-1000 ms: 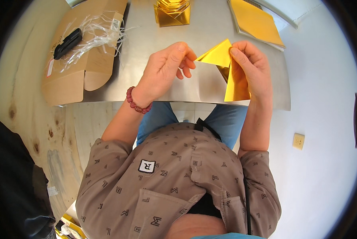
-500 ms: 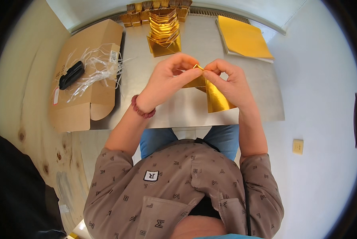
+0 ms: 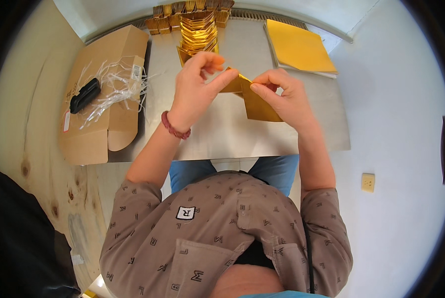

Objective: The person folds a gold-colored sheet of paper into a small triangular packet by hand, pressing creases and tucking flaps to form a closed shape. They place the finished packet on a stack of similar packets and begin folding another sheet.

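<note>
Above the table's middle, my right hand [image 3: 287,97] is closed, its thumb and fingers pinching a folded gold paper sheet [image 3: 262,108] along its upper edge. The sheet is shiny and hangs at an angle, one part dropping below my right thumb and another reaching left. My left hand [image 3: 195,82] has its thumb stretched out against the sheet's left end. Its other fingers are curled loosely, apart from the thumb. Just beyond my left hand stands a row of nested folded gold paper pieces [image 3: 198,35], their near end partly hidden by that hand.
At the table's left lies a flattened cardboard box [image 3: 120,111] bearing clear plastic strips [image 3: 110,94] and a black stapler-like object [image 3: 85,95]. A stack of gold sheets [image 3: 302,44] lies at the back right. Several gold-brown folded bundles [image 3: 167,25] line the back of the metal table [image 3: 182,149].
My hands have drawn apart, the left one moving left and away from me. The gold sheet has opened out between them and tilted, and its lower edge sits higher.
</note>
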Demonstrator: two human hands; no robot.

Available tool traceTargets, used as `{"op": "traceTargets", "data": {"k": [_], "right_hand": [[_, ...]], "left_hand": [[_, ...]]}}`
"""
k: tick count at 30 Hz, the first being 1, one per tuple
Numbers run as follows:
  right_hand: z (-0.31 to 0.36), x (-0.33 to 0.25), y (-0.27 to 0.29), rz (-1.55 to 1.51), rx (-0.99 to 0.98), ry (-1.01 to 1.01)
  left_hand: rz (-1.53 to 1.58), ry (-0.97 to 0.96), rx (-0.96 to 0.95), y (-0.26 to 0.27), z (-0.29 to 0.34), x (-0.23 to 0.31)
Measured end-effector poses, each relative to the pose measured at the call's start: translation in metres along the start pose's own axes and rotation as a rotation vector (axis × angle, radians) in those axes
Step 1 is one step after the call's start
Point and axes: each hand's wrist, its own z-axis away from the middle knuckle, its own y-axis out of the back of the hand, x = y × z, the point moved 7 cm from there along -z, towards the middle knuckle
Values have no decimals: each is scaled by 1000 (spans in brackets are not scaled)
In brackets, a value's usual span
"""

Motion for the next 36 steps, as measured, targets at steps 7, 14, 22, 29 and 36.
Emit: {"op": "traceTargets", "data": {"k": [7,14,22,29,36], "right_hand": [[10,-26,-24,366,206,317],[38,18,3,-32,341,-91],[49,45,-56,-848,-41,-472],[44,57,-55,-813,35,-417],[54,76,-56,-829,-23,-469]], "left_hand": [[240,345,-169,-41,32,-36],[248,394,-378,-27,32,-47],[108,381,-750,-39,41,-35],[18,308,-522,-45,46,-51],[144,334,-356,-44,42,-58]]}}
